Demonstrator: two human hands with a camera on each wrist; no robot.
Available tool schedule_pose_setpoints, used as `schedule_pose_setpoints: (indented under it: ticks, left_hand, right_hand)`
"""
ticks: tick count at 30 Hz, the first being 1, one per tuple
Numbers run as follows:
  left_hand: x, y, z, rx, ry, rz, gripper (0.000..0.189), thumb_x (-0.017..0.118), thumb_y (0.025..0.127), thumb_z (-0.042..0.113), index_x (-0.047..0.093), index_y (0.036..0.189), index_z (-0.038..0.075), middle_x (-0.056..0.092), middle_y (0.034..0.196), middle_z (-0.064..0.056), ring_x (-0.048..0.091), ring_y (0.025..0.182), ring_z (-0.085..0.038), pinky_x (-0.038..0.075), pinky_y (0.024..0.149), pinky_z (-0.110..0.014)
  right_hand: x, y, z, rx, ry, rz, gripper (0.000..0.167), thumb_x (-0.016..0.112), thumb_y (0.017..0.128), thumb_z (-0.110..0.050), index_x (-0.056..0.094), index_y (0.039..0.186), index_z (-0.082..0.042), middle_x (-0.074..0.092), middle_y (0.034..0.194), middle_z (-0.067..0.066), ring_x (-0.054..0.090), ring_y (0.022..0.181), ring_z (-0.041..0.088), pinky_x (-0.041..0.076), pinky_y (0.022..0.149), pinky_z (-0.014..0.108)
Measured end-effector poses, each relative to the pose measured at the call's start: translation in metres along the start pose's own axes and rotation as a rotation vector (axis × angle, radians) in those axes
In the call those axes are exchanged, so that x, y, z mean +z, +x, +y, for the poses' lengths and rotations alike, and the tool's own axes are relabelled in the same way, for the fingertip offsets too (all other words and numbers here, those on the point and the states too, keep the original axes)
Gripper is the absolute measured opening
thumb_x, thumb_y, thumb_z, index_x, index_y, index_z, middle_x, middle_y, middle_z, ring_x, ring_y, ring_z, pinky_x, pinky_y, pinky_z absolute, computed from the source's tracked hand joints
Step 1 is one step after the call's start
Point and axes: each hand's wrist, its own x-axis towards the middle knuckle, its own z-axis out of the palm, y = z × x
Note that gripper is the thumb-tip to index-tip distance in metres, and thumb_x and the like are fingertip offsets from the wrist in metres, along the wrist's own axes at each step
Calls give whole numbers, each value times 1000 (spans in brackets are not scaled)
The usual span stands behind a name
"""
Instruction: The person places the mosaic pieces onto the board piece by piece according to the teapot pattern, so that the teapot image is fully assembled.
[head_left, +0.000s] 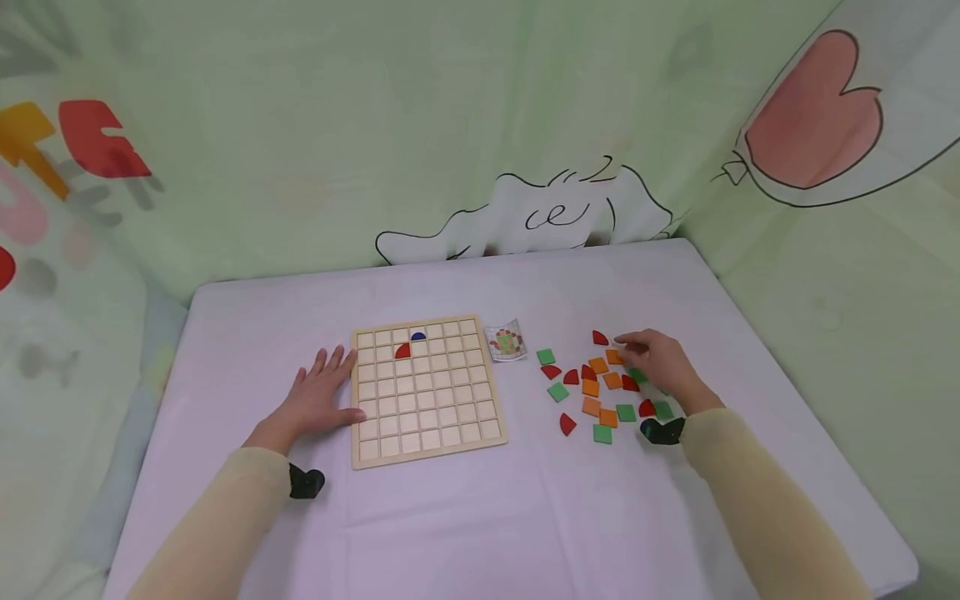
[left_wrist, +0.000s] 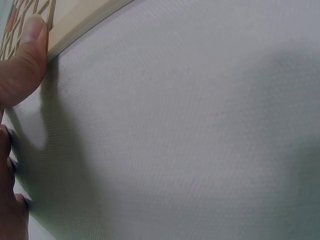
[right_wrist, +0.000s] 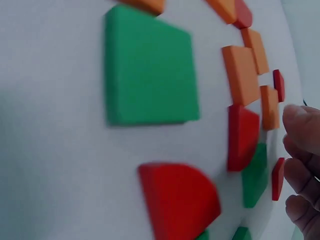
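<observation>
A wooden grid board lies at the middle-left, with a red quarter-circle piece and a blue half-circle piece in its upper cells. My left hand rests at the board's left edge, fingers spread. In the left wrist view its thumb lies over the board's rim. My right hand is over the far right of the scattered pieces, fingers bent, thumb and index tips close together beside a red quarter-circle piece. I cannot tell whether a piece is between those fingertips.
Several orange squares, green squares and red quarter-circles lie loose on the white-covered table, right of the board. A small printed card with a coloured pattern lies at the board's upper right. Green drapes stand behind the table.
</observation>
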Motion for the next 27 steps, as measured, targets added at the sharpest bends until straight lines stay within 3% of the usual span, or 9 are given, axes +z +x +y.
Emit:
schedule_pose_setpoints:
  ticks: [7,19,27]
  left_hand:
    - [-1,-2,3,1,-2,-2,106,77,88,43,15,163,3,5,171,-24,-3,158,-48,3,124,-70]
    - [-2,-4,3,2,-5,-10,105,77,88,42,15,163,2,5,170,-25,-2,157,-49,3,123,-70]
    - [-4,-6,5,4,-10,-2,105,78,88,41,15,163,2,6,170,-25,-3,157,-48,3,123,-70]
  right_hand:
    - [7,-3,11,-7,-60,-9,40,63,102,-15,59,139,0,56,134,28,54,121,44,52,104,57]
    - [12,-4,16,-1,-53,22,38,64,101,-15,60,136,1,57,132,28,54,121,44,52,104,57]
    - [0,-11,4,-45,-32,63,36,61,103,-14,60,135,1,58,130,26,53,117,42,53,101,57]
